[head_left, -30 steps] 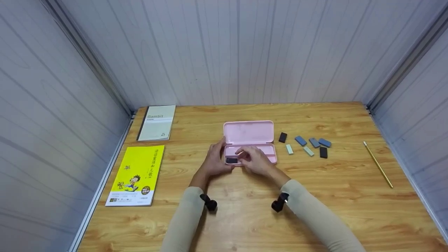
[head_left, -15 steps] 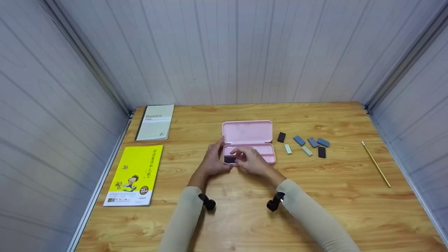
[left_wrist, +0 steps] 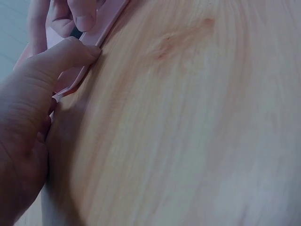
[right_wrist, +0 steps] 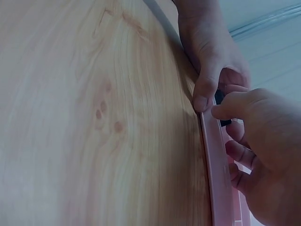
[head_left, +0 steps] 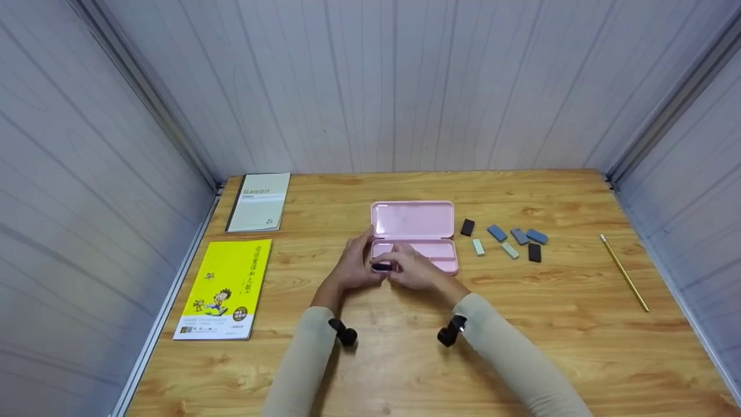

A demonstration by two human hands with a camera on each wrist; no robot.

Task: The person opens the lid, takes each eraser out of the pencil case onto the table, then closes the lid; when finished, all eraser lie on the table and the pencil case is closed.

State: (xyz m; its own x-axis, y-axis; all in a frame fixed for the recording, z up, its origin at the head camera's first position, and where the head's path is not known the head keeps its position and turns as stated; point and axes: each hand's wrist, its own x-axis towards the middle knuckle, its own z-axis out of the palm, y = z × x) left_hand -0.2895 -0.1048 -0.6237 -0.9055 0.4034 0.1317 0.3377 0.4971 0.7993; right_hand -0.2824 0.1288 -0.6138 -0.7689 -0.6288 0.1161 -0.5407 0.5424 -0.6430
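A pink pencil case (head_left: 413, 220) lies with its lid raised at the middle of the table. My left hand (head_left: 354, 263) holds its left end, fingers along the side and thumb on the front rim, as the left wrist view also shows. In the front left compartment is a black eraser (head_left: 381, 267), partly covered by fingers. My right hand (head_left: 418, 269) reaches over the front rim and pinches this eraser between thumb and index finger. In the right wrist view, the dark eraser (right_wrist: 226, 123) shows between the two hands, and the other right fingers curl over the case.
Right of the case lie several loose erasers: black (head_left: 468, 227), blue (head_left: 496, 233) and pale green (head_left: 478, 247). A gold pencil (head_left: 625, 275) is farther right. On the left are a yellow book (head_left: 226, 289) and a pale notebook (head_left: 258, 202). Panel walls (head_left: 359, 87) enclose the table.
My right hand has shifted slightly left, its index finger now stretched across the black eraser, which shows less than before. My left hand keeps its hold on the case.
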